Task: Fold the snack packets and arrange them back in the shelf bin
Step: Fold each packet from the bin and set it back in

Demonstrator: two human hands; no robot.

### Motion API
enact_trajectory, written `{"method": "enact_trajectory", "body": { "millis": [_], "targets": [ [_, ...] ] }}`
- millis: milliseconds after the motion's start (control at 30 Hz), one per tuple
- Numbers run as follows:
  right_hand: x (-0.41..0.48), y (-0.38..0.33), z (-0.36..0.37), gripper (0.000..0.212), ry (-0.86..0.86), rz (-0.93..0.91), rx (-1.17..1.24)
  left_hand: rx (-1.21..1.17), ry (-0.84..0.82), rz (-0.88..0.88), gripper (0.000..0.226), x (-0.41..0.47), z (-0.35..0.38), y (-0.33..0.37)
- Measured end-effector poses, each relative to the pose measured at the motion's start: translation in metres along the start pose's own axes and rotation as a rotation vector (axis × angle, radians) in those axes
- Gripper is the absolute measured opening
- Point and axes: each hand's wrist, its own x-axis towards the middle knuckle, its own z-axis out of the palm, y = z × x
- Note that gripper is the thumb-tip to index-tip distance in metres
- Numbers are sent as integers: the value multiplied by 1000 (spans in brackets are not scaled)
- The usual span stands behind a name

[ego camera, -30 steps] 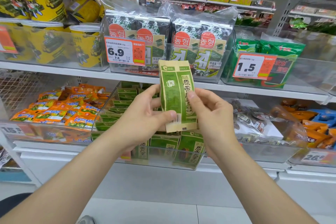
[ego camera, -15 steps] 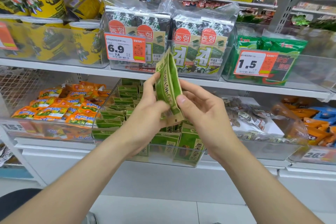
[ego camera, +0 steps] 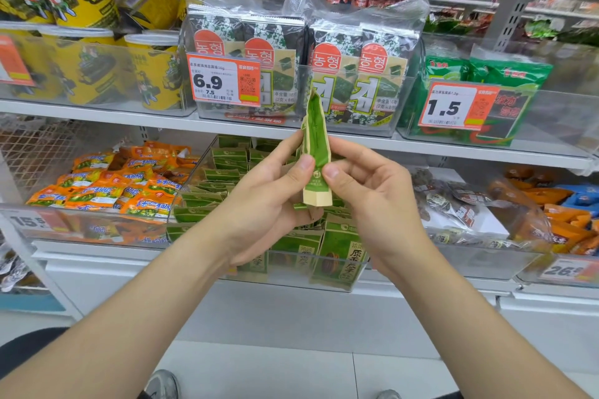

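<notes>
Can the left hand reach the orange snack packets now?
Probably yes: the orange snack packets lie in an open-topped clear plastic bin, nothing between. But the left hand is pinching the folded green paper packet.

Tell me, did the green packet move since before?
Yes. The green packet closed up from flat and wide to narrow, but stays just right of the 6.9 price tag.

The snack packet (ego camera: pixel 316 133), flat before, is folded lengthwise; seemingly edge-on.

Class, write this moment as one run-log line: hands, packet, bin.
left hand: pinches packet | right hand: pinches packet | packet: folded lengthwise, upright, not yet in bin | bin: holds more green packets
</notes>
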Motion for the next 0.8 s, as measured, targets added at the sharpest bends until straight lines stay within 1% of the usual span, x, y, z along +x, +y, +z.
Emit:
{"method": "enact_trajectory", "body": {
  "millis": [67, 133, 200, 267, 333, 400, 500, 600, 700, 800],
  "targets": [
    [-1, 0, -1, 34, -4, -1, -10, -8, 1, 7, 54, 1, -2, -1],
    [-1, 0, -3, 35, -12, -5, -44, -22, 47, 6, 56, 2, 0, 0],
    [-1, -1, -5, 35, -74, 3, -107, -18, 162, 18, 57, 3, 3, 2],
    [-2, -2, -6, 36, -182, 31, -198, -7, 305, 48, 51, 5, 6, 2],
    [-1, -2, -7, 36, -226, 76, -251, 12, 373, 79, 46, 5, 9, 0],
    [0, -3, -7, 31, -168, 102, -269, 81, 356, 113, 48, 3, 9, -2],
    [3, 0, -3, 11, 10, 100, -278, 229, 268, 134, 41, 0, 9, -10],
    [6, 5, 1, 10, 146, 57, -261, 289, 236, 131, 27, 1, 12, -14],
    [7, 8, 3, 11, 227, 23, -235, 299, 226, 82, 14, -1, 16, -15],
    [6, 7, 1, 14, 242, 65, -175, 257, 226, 55, 14, 2, 16, -16]
  ]
}}
